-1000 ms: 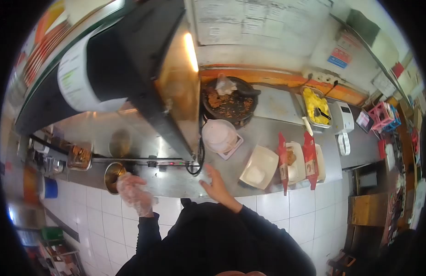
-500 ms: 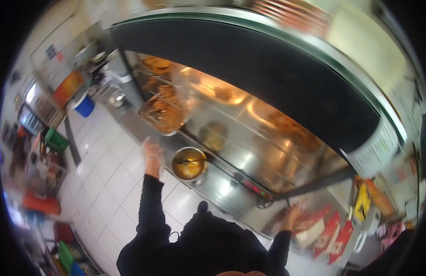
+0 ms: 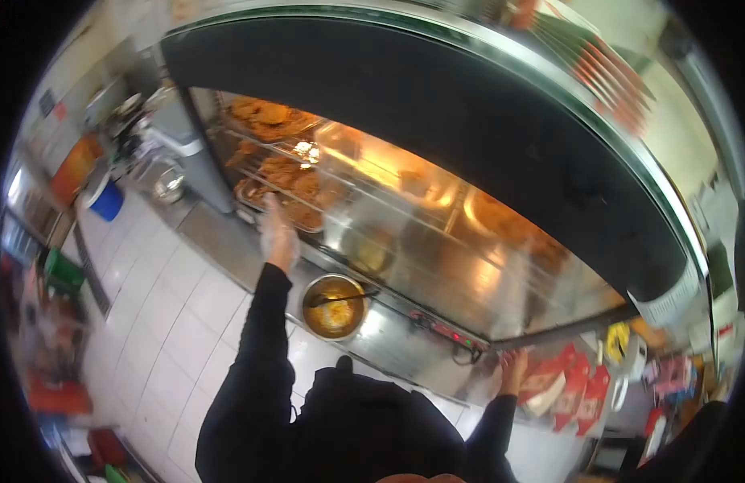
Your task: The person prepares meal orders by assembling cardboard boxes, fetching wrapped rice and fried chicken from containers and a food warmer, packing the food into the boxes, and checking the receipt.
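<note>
My left hand [image 3: 278, 235], in a clear plastic glove, reaches up to the front edge of a metal tray of fried food [image 3: 296, 211] in the lit display cabinet. Its fingers are stretched out at the tray and do not wrap around it. My right hand [image 3: 513, 372] is low at the counter, beside the red and white cardboard boxes [image 3: 541, 382] and below the cabinet's corner. It looks open, though blurred, with nothing visible in it. Between my hands, a round metal bowl [image 3: 334, 307] holds yellowish liquid and a dark-handled utensil [image 3: 358, 297].
Another tray of fried pieces [image 3: 268, 117] sits on the upper rack. A dark hood panel [image 3: 437, 129] overhangs the cabinet. A control strip [image 3: 441, 328] with red lights runs along its front. White floor tiles [image 3: 171, 322] and a blue bucket [image 3: 105, 201] are at left.
The lower tray, which jutted over the cabinet's front edge, now sits further inside. My left hand has moved up to it from beside the bowl. The view has shifted; my right hand remains near the boxes.
</note>
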{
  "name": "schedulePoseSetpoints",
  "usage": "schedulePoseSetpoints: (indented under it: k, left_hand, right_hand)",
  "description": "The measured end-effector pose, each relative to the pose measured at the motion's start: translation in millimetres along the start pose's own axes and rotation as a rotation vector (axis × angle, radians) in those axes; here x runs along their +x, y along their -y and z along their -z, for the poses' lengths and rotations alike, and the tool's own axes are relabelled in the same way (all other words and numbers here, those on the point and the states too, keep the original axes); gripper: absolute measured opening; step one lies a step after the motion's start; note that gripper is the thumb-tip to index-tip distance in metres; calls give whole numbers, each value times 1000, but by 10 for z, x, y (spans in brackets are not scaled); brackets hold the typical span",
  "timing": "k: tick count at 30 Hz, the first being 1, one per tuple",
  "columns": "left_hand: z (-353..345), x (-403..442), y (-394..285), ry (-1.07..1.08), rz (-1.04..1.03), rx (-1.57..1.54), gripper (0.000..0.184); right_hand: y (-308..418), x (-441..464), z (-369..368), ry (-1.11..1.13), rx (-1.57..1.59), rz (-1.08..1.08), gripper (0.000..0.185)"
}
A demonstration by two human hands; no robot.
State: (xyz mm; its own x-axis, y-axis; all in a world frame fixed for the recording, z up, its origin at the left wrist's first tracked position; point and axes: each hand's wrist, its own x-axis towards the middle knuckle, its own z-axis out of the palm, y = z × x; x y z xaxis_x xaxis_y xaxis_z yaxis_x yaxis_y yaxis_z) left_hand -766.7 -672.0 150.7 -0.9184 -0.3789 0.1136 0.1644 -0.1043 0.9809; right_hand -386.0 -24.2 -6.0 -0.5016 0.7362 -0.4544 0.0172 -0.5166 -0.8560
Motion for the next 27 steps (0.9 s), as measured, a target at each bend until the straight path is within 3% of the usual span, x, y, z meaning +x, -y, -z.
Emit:
schedulePoseSetpoints:
  k: [1,3,4,7,9,10,12,16,20,22,24,27]
  left_hand:
    - [-20,-122,-109,28,-269,428,97]
    - [-7,-336,-356,16,-574,820,87]
    - [17,-327,-335,75,-370,544,66]
    - [12,-502,-288,30,-206,92,69]
    - [205,-667,-107,30,-196,69,70]
    - [357,-715,58,36,-211,101,70]
    - [568,-900,312,49,-244,143,71]
    - [620,-1529,311,22,-289,461,71]
    - [514,-2016,284,-23,-122,229,73]
    - [509,-2235,314,-22,-82,201,74]
    - [515,-2466,351,-22,-27,53,76]
    - [562,-2713,504,-144,30,71,77]
  right_hand:
    - [23,14,50,-17,-1,38,39]
    - [146,7,78,-65,-193,125,43]
    - [205,-26,63,-53,-250,150,39]
    - [149,414,339,-100,-560,330,34]
    - [-23,872,610,-94,-753,687,38]
    - [145,734,566,-122,-742,682,38]
    - [516,307,263,-291,-1288,887,51]
    - [447,612,283,-78,-1284,831,65]
    - [626,-49,64,-146,-1347,583,68]
    - [438,-211,150,-244,-1354,710,68]
    - [307,-392,242,-212,-1329,755,67]
    - [204,-659,351,-190,-1299,785,60]
